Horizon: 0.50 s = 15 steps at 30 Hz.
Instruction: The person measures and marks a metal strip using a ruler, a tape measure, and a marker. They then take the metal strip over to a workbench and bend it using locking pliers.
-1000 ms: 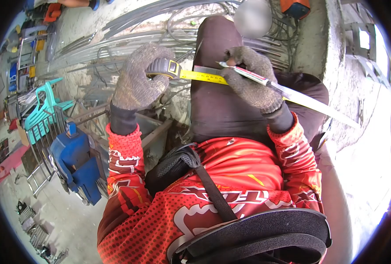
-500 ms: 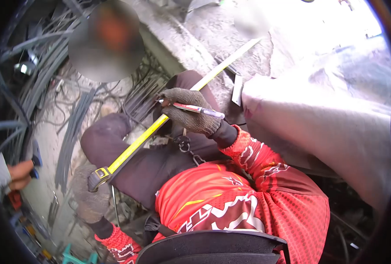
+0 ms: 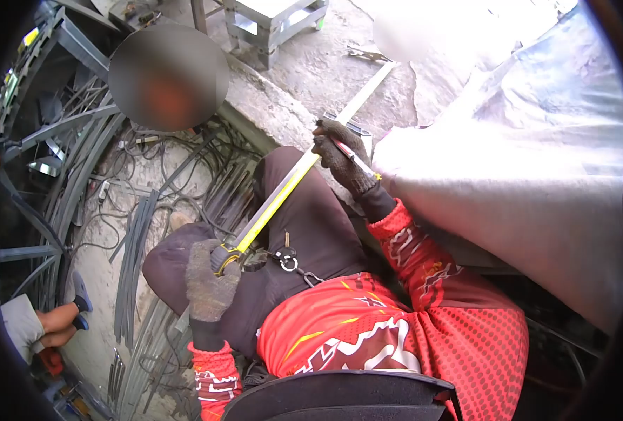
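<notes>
Yellow tape (image 3: 278,203) over the lap (image 3: 318,224).
Left hand (image 3: 212,288), fingers curled, grips its case (image 3: 225,257), partly hidden; right hand (image 3: 344,160), fingers folded, holds a pen (image 3: 351,154); shirt lettering (image 3: 367,351) cut off, unreadable.

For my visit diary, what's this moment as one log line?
left hand: holding tape measure | right hand: holding pen | blade: extended along grey strip

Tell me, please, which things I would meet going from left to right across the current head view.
Another person's legs → dark flat strips → gloved left hand → key ring → gloved right hand → large grey cover.
</notes>
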{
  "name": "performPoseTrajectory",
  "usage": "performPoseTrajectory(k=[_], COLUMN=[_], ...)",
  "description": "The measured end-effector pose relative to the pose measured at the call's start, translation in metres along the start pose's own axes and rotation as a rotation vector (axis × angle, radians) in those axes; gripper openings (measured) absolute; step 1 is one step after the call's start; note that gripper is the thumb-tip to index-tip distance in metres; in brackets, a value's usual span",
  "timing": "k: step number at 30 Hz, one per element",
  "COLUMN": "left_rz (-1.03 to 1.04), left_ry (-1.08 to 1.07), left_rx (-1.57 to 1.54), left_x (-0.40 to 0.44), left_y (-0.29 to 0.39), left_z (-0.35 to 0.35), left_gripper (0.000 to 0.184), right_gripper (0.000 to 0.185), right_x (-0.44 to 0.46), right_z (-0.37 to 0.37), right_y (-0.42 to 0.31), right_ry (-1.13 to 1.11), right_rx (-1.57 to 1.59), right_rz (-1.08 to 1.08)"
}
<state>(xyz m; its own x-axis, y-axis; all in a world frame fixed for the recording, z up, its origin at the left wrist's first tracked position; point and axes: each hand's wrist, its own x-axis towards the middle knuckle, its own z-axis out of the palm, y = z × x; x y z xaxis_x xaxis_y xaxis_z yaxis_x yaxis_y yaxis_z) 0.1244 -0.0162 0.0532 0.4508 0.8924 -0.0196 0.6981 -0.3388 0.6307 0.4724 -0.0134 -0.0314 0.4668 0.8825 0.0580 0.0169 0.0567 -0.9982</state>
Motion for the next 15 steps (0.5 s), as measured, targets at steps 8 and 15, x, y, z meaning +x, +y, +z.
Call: performPoseTrajectory(k=[8, 15], left_rz=[-0.117, -0.046], left_ry=[-0.047, 0.012], left_rx=[-0.239, -0.252], left_x=[0.01, 0.007], left_y=[-0.008, -0.01], left_z=[-0.003, -0.003], left_gripper=[0.042, 0.047], right_gripper=[0.025, 0.02], right_x=[-0.001, 0.03], right_z=[-0.002, -0.042], right_y=[0.017, 0.015], right_ry=[-0.016, 0.07], right_rx=[-0.141, -0.101], right_rz=[-0.106, -0.014])
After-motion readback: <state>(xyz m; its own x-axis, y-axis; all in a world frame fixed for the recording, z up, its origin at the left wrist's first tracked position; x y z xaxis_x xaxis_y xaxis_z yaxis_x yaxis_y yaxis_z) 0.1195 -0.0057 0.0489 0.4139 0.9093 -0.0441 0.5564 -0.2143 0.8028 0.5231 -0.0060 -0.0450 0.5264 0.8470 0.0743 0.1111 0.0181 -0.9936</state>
